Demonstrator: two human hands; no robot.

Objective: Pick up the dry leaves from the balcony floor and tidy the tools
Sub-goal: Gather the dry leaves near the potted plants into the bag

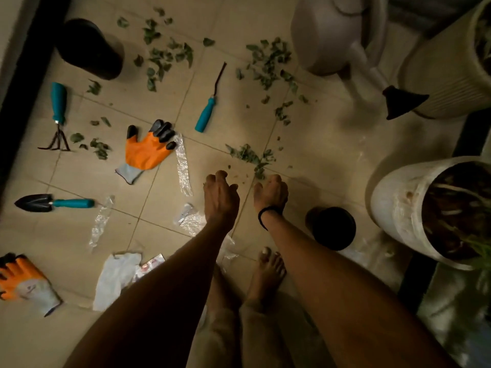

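Both hands reach down over the floor (318, 155). The left hand (220, 195) and right hand (271, 193) are side by side, fingers loosely curled, with nothing showing in either. The nearest clump of leaves (249, 155) lies just beyond the fingertips. It runs from far left to near right, and its near end is almost at the right hand. More leaves and the tools lie farther left.

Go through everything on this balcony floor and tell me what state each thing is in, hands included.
Leaves: scattered on the tiles, not gathered.
Middle orange glove: lying flat, unworn.
Hand rake: lying on the floor.
Trowel: lying on the floor.
Weeder: lying on the floor.
Watering can: standing upright.
Small black pot: upright.
Left hand: fingers curled, palm hidden.
Right hand: fingers curled, palm hidden.
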